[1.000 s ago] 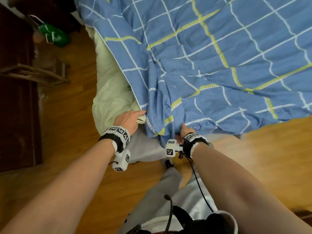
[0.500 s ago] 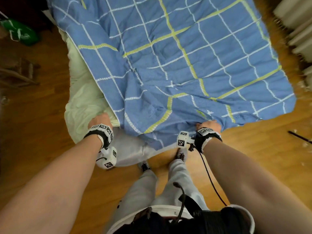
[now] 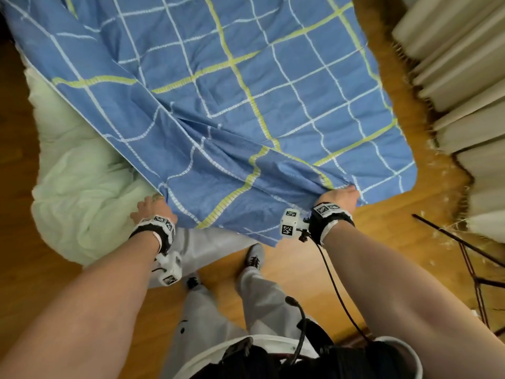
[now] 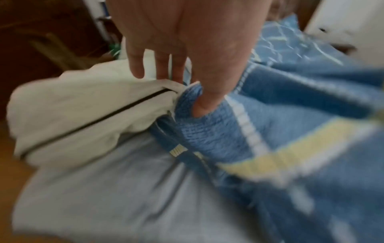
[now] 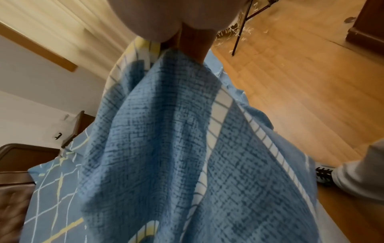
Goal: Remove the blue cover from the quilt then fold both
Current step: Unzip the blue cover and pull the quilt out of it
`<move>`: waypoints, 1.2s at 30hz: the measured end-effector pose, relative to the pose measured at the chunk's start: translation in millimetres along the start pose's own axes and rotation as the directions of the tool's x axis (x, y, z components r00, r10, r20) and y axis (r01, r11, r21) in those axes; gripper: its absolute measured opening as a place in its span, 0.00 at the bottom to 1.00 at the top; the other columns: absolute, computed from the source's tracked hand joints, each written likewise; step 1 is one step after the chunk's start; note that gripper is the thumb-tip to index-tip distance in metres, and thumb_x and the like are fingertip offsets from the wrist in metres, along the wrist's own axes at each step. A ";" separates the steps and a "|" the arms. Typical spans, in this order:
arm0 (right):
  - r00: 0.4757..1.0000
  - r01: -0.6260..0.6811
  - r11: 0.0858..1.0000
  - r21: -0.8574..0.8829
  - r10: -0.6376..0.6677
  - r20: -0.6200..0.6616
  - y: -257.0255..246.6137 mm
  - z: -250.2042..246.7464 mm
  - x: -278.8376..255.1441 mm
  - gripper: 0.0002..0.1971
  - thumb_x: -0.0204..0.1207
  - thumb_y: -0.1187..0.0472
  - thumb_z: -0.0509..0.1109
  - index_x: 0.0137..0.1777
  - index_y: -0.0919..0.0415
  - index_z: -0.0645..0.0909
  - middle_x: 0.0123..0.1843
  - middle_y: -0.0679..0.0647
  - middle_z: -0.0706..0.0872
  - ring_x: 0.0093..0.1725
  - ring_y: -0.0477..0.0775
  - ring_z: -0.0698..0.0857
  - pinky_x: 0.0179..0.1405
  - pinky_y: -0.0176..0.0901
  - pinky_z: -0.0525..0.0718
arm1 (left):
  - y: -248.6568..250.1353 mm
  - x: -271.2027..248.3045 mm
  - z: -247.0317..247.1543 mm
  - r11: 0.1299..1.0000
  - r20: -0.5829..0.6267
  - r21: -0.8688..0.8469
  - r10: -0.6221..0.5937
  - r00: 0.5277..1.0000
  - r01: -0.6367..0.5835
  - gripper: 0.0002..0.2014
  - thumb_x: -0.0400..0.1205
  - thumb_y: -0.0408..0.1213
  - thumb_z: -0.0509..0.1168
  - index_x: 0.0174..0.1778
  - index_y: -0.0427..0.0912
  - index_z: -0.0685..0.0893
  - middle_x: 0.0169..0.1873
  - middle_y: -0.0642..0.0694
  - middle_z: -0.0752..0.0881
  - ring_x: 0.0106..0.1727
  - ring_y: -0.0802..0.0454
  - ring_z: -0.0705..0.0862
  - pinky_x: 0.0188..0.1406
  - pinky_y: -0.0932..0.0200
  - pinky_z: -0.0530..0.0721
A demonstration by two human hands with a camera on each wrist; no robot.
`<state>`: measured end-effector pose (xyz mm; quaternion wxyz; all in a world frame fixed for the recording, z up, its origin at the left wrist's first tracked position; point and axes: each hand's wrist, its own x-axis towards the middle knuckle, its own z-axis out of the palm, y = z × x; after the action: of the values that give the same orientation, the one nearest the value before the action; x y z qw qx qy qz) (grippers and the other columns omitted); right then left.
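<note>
Forearms reach out from the bottom of the head view, each wrist strapped with a black band and white marker cubes. At about 8 o'clock of centre, the left hand (image 3: 153,210) meets the near edge of the blue cover (image 3: 232,110); the left wrist view shows the thumb (image 4: 209,102) dug into a bunched fold of the blue cover (image 4: 207,131), pinching it, while the other fingers (image 4: 137,65) hang straighter over the pale quilt (image 4: 83,102), which bears a dark seam line. At about 4 o'clock of centre, the right hand (image 3: 340,198) is closed on the cover's near hem, lifting a ridge of cloth; in the right wrist view, the right hand (image 5: 187,32) sits at 12 o'clock and the blue cover (image 5: 166,148) drapes down from its grip, though the fingers themselves are hidden by cloth.

Between the arms stand the person's grey trouser legs (image 3: 262,291) and a shoe (image 3: 255,258) on the wooden floor (image 3: 369,242). Beyond the hands, the checked cover, blue with white and yellow lines, spreads toward 12 o'clock. The quilt (image 3: 82,181) lies uncovered at 9 o'clock, bulging out from under the cover's left edge. Cream curtains (image 3: 459,77) hang at 2 o'clock, with a thin dark stand (image 3: 464,250) at 4 o'clock.
</note>
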<state>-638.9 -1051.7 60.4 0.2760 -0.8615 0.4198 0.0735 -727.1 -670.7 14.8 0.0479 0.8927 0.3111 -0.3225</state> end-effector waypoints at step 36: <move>0.903 0.109 0.910 0.400 -0.259 0.342 -99.2 208.2 -297.8 0.15 0.82 0.62 0.65 0.32 0.53 0.75 0.30 0.48 0.77 0.32 0.48 0.75 0.37 0.41 0.74 | -118.1 63.1 -87.2 0.726 -0.055 0.063 0.688 0.724 -0.685 0.09 0.83 0.35 0.62 0.58 0.42 0.80 0.55 0.38 0.86 0.54 0.35 0.85 0.49 0.46 0.82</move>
<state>-730.8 -687.4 33.9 0.5172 -0.7980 0.2783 0.1346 -710.9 -518.0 58.9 0.1349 0.9566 -0.0457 -0.2541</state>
